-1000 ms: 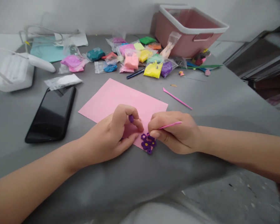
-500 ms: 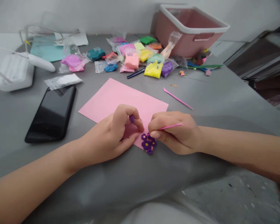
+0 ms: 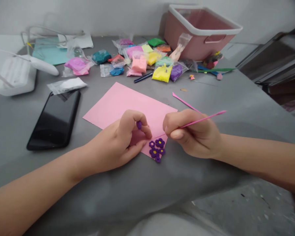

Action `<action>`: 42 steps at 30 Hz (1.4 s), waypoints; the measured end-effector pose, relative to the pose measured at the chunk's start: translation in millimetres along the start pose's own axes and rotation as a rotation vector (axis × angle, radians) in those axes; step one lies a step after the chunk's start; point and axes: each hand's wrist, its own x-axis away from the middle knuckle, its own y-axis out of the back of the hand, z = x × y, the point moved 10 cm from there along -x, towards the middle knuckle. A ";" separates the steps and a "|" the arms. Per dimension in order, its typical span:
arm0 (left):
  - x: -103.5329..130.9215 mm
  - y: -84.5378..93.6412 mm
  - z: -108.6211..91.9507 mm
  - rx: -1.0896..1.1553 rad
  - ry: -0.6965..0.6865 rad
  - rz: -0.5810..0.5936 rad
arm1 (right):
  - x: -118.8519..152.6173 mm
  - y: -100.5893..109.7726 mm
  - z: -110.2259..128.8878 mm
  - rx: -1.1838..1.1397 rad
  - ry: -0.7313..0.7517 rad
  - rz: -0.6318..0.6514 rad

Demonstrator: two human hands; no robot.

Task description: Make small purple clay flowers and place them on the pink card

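Pink paper point(image 3: 127, 105) lies on the grey table, and several purple clay flowers point(image 3: 154, 152), some with yellow centres, sit at its near corner. My left hand point(image 3: 126, 137) rests on the paper left of the flowers, its curled fingers holding a small purple clay piece point(image 3: 139, 125). In a pinch, my right hand point(image 3: 190, 132) grips a thin pink tool point(image 3: 206, 118). The tool's fine tip points left, just above the flowers. A second pink tool point(image 3: 184, 101) lies behind my right hand, partly hidden by it.
Bagged coloured clay point(image 3: 139, 63) is spread along the back, with a dark pen point(image 3: 143, 77) in front. A pink bin point(image 3: 199, 36) stands behind. On the left are a black phone point(image 3: 54, 119), a white packet point(image 3: 67, 85) and a white power strip point(image 3: 16, 73).
My right hand has moved right and slightly up with the pink tool, uncovering a purple flower with a yellow centre. More of the tool now shows. My left hand has stayed in place.
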 end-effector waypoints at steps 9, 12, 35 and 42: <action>-1.2 10.6 13.1 0.060 0.093 -0.092 | -3.1 -8.5 -3.6 0.000 -0.001 0.084; -0.7 11.6 18.1 0.087 0.135 -0.101 | -3.4 -18.8 3.2 0.062 0.039 0.168; -1.5 6.4 12.0 0.039 0.116 -0.031 | 0.5 -27.4 3.7 0.102 0.095 0.173; -1.8 5.5 12.8 0.050 0.138 -0.018 | 0.6 -27.9 5.0 0.117 0.104 0.183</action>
